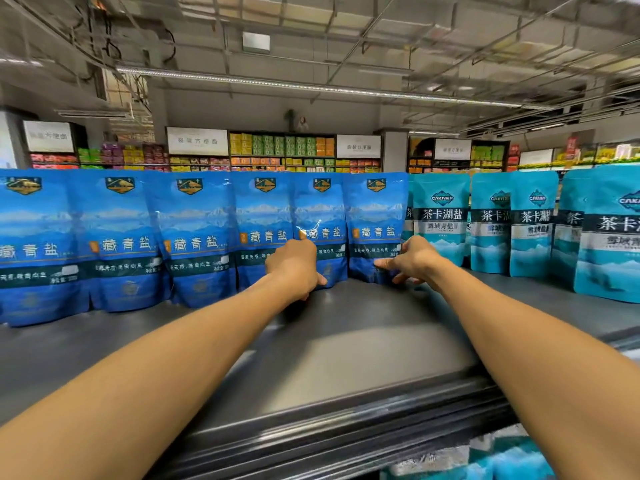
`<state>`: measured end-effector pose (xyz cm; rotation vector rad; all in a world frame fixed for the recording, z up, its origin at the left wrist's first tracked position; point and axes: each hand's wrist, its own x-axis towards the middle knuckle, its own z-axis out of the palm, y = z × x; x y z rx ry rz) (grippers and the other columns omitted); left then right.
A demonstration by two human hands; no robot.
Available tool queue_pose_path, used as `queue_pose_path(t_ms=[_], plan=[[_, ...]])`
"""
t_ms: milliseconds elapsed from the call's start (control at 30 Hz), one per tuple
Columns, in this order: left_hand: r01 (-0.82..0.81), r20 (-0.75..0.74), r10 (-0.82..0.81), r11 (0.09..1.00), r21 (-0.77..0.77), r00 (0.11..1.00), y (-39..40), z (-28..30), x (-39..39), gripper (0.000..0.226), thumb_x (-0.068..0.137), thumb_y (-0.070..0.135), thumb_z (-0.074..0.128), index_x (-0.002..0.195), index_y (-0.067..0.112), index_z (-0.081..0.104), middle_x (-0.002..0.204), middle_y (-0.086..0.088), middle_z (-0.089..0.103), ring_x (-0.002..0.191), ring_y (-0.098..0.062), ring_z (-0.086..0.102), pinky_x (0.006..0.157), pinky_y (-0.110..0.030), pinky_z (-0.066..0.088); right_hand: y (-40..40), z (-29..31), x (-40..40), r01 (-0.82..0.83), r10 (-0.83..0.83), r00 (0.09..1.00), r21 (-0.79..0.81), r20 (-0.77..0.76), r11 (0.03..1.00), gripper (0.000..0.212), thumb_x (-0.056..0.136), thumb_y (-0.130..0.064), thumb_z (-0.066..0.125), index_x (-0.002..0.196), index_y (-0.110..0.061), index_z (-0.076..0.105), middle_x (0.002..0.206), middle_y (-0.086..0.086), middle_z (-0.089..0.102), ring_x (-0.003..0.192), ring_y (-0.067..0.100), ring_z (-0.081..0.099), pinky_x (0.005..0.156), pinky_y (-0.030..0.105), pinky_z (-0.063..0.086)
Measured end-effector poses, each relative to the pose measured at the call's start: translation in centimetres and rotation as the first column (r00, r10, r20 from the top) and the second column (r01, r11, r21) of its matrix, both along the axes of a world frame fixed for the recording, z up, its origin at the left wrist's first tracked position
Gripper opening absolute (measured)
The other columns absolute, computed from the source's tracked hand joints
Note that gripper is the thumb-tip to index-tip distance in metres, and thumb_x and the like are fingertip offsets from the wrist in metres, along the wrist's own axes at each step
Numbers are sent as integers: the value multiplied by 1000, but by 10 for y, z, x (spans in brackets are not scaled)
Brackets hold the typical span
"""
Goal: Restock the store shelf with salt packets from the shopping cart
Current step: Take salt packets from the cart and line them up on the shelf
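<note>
Gripping blue salt packets (320, 233) | left hand (294, 265) fingers hidden | right hand (412, 259) fingers spread, touching

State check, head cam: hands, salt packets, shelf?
left hand: fingers curled on a blue packet's lower edge
right hand: fingers straight, touching the rightmost blue packet
blue packets: upright row
teal packets: upright
shelf: front bare

Bright, even ceiling light (256, 41); wide-angle bending at the edges, slight blur on shelf front (346, 434).
</note>
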<state>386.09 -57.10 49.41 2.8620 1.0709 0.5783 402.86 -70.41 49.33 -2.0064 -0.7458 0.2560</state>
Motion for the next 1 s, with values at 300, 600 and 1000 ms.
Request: queue_pose_path(t_ms=[300,600,1000], plan=[[35,228,-38,999,21,973,-37,19,-19,52,85,60,54,67,12,62,62,-3,65,68,-26,66,73,-38,55,-41,2,-23,9,-11,997,24,83,1000,117,79,-49,79,152,-1,1,109,0,60,84,16,65,58,30,43],[573,601,-400,811,-119,692,-154,39,-5,40,91,36,49,63,11,59,51,2,68,36,-15,61,41,-17,36,-152,4,-75,94,-157,985,547,69,832,11,95,-27,64,92,-20,57,87,6,65,48,4,61,46,22,46],[896,804,-420,52,-442,421,-372,-115,9,26,102,21,48,81,7,57,50,-4,59,27,-13,44,31,-12,28,-410,-141,-164,475,-626,779,646,7,598,10,99,-20,57,91,-19,63,63,-5,62,48,14,53,41,21,39]])
